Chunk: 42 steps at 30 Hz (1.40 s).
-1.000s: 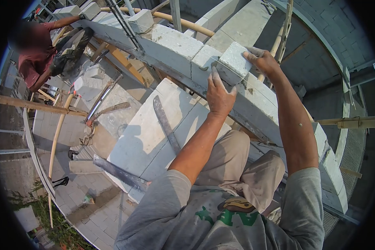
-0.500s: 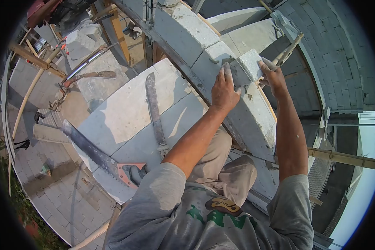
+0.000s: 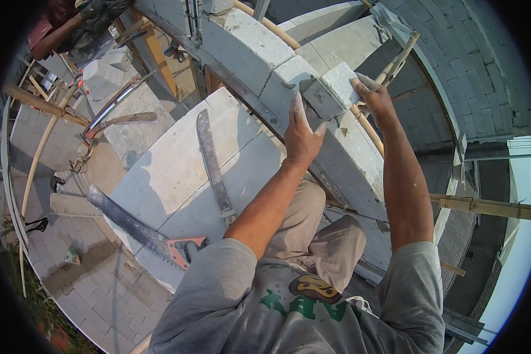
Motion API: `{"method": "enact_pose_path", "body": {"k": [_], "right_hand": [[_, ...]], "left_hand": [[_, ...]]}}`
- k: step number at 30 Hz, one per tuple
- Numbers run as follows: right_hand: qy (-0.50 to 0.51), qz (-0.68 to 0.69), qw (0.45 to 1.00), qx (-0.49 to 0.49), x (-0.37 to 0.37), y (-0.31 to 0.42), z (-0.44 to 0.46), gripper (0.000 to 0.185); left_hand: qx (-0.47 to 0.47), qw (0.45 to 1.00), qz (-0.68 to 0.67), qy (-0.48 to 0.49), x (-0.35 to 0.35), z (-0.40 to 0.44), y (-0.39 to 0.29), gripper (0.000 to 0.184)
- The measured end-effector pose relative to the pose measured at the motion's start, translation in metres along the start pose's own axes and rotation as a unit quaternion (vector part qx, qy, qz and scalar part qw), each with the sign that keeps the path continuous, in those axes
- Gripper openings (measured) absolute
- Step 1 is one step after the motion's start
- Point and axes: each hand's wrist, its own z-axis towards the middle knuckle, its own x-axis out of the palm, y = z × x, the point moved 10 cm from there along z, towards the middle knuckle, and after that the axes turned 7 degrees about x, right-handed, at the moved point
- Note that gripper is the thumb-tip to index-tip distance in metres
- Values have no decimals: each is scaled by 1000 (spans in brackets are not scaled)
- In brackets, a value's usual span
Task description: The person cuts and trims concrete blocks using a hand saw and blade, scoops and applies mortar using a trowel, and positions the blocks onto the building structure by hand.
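Note:
A small pale block rests on top of the curved block wall. My right hand grips the block's right side, thumb and fingers on its edge. My left hand is just left of the block, fingers raised and thumb apart, with nothing in it. Left of my left arm, a long blade and a handsaw with a pink and grey handle lie on large pale slabs.
At the upper left, another person is partly in view. A second curved blade and a metal tool lie on a slab at left. Bamboo poles stick out at the right.
My left hand has come away from the block, and its fingers have spread. My right hand stays on the block. The view has shifted, and the other person sits nearer the upper-left edge than at first.

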Motion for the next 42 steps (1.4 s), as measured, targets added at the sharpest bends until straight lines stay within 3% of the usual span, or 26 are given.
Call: {"method": "enact_pose_path", "body": {"k": [8,11,17,27,31,34,36,40,42], "right_hand": [[-2,35,999,30,3,4,-11,53],[-13,12,999,38,0,-3,-4,54],[-12,18,999,29,1,-4,-4,54],[-18,3,1000,-22,0,14,-15,52],[-102,-152,978,-104,-9,21,-6,53],[-130,70,982,-118,-32,46,-6,50],[-72,292,938,-173,-46,98,-25,43],[44,420,830,-364,-73,195,-54,53],[110,441,816,-358,-52,195,-50,55]], "left_hand": [[-78,997,-3,-8,-3,-19,17,99],[-10,998,58,-7,-6,-3,1,103],[32,995,90,14,10,16,-9,104],[33,987,147,48,8,23,-13,101],[64,987,143,37,6,27,-19,98],[69,987,140,38,8,28,-17,97],[60,987,141,49,9,27,-16,97],[86,985,148,36,7,26,-20,97],[74,985,154,39,9,26,-16,98]]}}
